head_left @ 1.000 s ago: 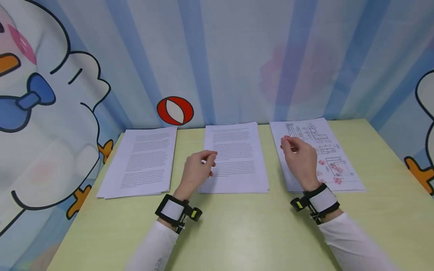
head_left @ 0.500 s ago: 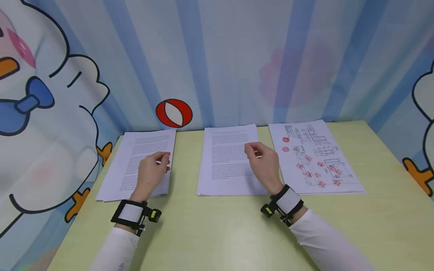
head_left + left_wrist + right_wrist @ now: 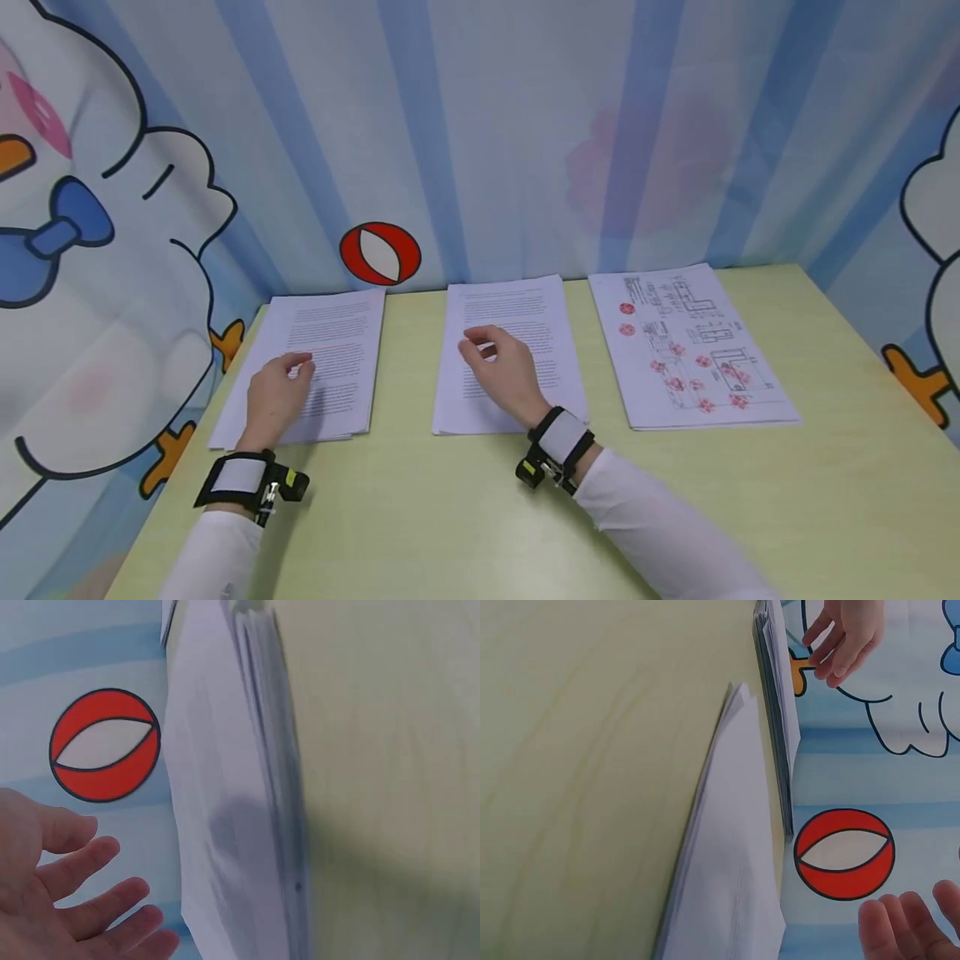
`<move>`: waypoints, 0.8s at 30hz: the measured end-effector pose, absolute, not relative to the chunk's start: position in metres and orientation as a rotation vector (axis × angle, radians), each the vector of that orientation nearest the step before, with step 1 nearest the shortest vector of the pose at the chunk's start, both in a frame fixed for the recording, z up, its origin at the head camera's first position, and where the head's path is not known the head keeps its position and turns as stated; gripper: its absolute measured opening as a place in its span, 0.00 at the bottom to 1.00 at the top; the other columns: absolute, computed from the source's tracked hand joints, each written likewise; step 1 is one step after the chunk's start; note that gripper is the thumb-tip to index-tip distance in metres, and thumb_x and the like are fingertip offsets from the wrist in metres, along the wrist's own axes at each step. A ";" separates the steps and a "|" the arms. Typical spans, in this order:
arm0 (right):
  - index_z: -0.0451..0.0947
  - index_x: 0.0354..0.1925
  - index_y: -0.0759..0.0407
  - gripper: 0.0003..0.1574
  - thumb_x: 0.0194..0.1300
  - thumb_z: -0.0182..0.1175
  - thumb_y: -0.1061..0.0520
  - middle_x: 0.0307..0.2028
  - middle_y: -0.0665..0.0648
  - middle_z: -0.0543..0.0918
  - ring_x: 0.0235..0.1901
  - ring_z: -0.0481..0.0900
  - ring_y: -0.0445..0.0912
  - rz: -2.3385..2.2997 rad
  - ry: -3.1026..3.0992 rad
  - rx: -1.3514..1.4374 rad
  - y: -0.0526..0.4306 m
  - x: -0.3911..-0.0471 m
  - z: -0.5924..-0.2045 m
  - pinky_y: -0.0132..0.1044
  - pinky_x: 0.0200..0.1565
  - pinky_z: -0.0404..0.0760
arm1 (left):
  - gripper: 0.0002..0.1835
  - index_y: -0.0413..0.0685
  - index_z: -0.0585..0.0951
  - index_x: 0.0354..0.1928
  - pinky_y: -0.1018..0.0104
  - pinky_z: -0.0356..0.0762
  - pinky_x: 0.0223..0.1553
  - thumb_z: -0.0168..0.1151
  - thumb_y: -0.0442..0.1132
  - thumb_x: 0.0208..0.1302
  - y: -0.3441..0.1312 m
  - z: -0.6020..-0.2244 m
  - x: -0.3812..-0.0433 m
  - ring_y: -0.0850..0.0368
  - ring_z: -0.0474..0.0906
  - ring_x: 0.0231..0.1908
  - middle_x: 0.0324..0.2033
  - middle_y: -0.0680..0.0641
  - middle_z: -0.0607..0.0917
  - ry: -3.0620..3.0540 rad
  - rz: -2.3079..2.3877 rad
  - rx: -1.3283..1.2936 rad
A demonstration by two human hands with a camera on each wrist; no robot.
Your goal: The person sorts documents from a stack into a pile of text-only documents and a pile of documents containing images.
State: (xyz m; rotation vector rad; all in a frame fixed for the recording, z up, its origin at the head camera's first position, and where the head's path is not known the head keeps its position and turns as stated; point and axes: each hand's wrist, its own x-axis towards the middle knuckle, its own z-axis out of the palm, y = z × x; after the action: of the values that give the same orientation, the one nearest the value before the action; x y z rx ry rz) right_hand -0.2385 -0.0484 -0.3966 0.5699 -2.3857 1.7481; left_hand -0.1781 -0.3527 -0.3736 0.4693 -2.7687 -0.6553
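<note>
My left hand (image 3: 276,400) hovers over the left stack of printed paper (image 3: 356,325), its fingers loosely bent and nothing between them. That shows in the left wrist view too, where the hand (image 3: 82,900) has thumb and fingers apart and a shadow falls on the stack (image 3: 217,772). Above the middle stack of printed text sheets (image 3: 517,292) is my right hand (image 3: 504,371), with bent, relaxed fingers around an empty gap. Only its fingertips (image 3: 907,926) appear in the right wrist view, low at the right, beyond the middle stack (image 3: 735,825).
On the right lies a third stack (image 3: 693,354), topped by line drawings with red round stamps. All three stacks lie in a row on the pale yellow table (image 3: 420,517). Behind them rises a blue striped curtain (image 3: 510,150) with a red ball print (image 3: 380,253).
Both hands have swept left: the left from between the left and middle stacks to over the left stack, the right from the drawings to over the middle stack. The stacks stay in place.
</note>
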 end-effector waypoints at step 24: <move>0.57 0.66 0.59 0.38 0.62 0.56 0.48 0.60 0.62 0.69 0.53 0.72 0.48 2.504 -2.639 0.618 -0.138 -0.223 -0.418 0.38 0.49 0.75 | 0.34 0.26 0.50 0.65 0.38 0.55 0.58 0.45 0.42 0.64 -0.402 -0.396 -0.172 0.28 0.54 0.60 0.61 0.23 0.57 -2.999 -0.655 0.820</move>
State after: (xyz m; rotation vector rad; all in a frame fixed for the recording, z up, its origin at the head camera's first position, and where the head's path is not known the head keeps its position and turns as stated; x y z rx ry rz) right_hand -0.2232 -0.1382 -0.4179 0.6178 -2.6393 2.5037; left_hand -0.1724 -0.4021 -0.3961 0.8198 -2.9986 -0.6548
